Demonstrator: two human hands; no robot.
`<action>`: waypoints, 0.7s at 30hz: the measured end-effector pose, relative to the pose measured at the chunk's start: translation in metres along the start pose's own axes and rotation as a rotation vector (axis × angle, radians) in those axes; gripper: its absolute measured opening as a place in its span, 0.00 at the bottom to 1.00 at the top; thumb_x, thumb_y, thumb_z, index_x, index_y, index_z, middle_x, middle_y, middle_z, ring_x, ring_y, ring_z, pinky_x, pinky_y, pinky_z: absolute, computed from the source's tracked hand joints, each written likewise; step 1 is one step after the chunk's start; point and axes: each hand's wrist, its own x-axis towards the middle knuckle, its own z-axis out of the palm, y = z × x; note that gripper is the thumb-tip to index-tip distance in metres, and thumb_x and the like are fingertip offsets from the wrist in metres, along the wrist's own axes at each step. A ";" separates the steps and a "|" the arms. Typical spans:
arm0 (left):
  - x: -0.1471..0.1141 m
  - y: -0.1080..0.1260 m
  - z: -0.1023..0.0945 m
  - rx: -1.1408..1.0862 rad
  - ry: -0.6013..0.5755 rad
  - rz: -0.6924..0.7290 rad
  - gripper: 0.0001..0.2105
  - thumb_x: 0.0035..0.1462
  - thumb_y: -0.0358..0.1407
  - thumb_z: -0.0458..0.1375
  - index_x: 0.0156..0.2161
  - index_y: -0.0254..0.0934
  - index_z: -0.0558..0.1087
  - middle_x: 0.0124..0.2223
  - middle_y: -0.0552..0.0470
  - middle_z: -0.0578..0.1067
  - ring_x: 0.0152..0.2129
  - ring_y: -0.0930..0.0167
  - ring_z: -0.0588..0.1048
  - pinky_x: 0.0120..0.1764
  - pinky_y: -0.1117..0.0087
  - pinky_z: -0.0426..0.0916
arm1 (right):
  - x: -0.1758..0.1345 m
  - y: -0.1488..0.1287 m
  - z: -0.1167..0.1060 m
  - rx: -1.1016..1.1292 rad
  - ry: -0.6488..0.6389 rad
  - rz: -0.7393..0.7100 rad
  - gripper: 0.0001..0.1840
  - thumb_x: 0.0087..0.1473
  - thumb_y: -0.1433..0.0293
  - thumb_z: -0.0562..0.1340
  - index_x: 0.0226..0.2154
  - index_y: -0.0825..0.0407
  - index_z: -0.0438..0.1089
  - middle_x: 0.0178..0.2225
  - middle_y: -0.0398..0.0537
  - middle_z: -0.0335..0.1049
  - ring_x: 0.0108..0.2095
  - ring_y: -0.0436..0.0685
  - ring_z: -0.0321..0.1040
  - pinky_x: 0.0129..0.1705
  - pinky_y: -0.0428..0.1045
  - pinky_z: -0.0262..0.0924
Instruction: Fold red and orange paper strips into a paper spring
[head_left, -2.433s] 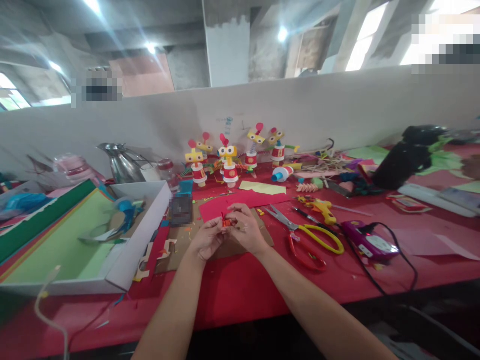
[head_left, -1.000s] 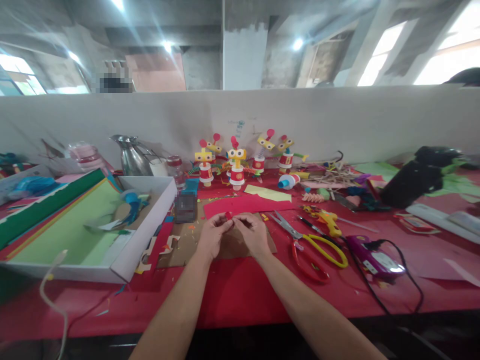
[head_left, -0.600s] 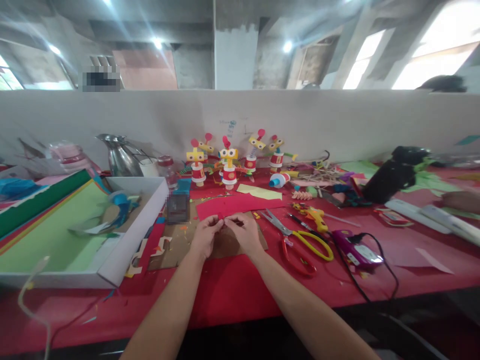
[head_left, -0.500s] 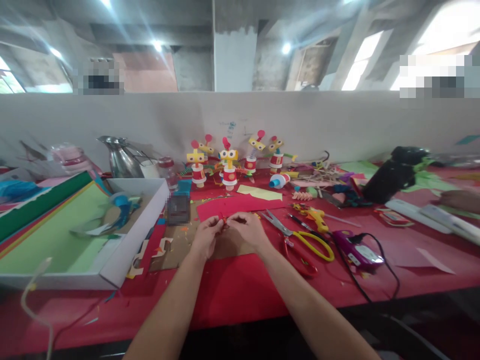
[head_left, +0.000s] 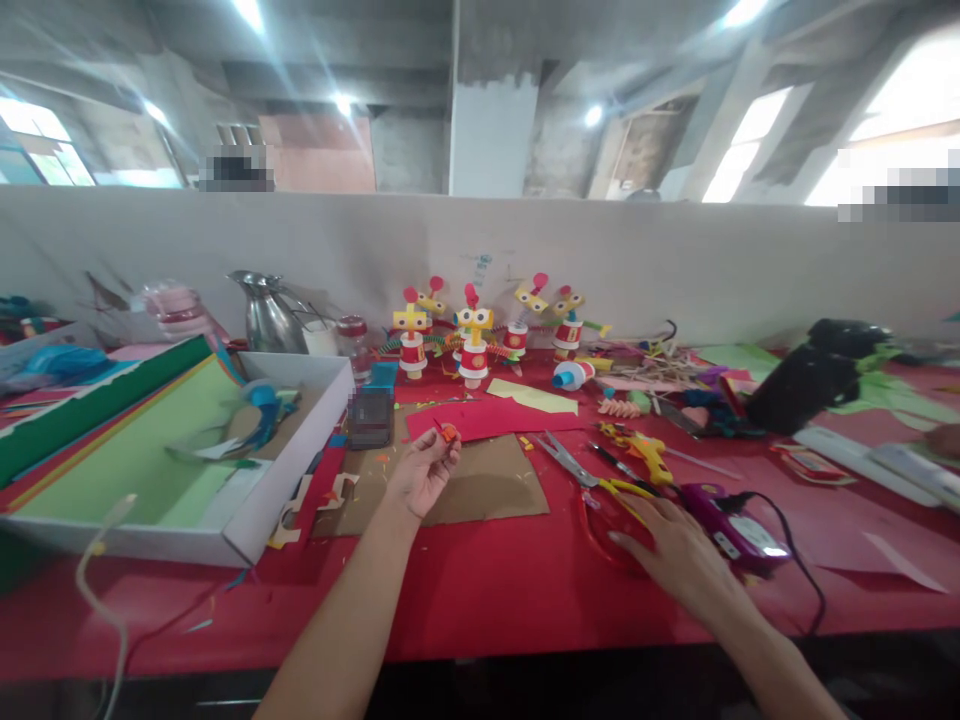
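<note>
My left hand (head_left: 424,475) pinches a small orange-red folded piece (head_left: 448,432), perhaps paper, between thumb and fingertips. It is held above the brown cardboard sheet (head_left: 495,490). At the right, my right hand (head_left: 679,550) lies palm down with fingers stretched over the handles of the scissors (head_left: 574,465). Those handles are yellow and partly covered by the hand, so contact is unclear. A red-handled tool (head_left: 600,535) lies under and beside the scissors. Red paper (head_left: 495,418) lies beyond the cardboard.
Several paper robot figures (head_left: 474,355) stand at the back by the partition. To the left is a white box (head_left: 292,490) with coloured sheets. A yellow glue gun (head_left: 649,455), a purple power strip (head_left: 739,530) with a black cable, and a black bag-like object (head_left: 814,375) are on the right.
My right hand has left the small piece and moved right to the scissors, its fingers opening out. My left hand keeps the piece. The view has shifted slightly left.
</note>
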 end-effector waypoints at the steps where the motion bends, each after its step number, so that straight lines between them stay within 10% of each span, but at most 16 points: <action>1: 0.000 0.001 -0.001 -0.007 -0.025 0.004 0.05 0.46 0.22 0.61 0.30 0.31 0.73 0.30 0.48 0.75 0.25 0.76 0.74 0.28 0.78 0.69 | 0.001 0.001 0.001 0.008 0.002 -0.005 0.26 0.52 0.57 0.55 0.52 0.49 0.63 0.52 0.53 0.65 0.53 0.67 0.60 0.52 0.62 0.55; 21: 0.002 0.001 -0.009 -0.074 -0.105 0.019 0.08 0.45 0.25 0.63 0.33 0.33 0.73 0.33 0.49 0.75 0.30 0.75 0.73 0.34 0.75 0.69 | 0.017 -0.002 -0.014 0.098 -0.135 0.085 0.29 0.41 0.64 0.59 0.49 0.50 0.66 0.38 0.51 0.75 0.39 0.64 0.72 0.37 0.53 0.66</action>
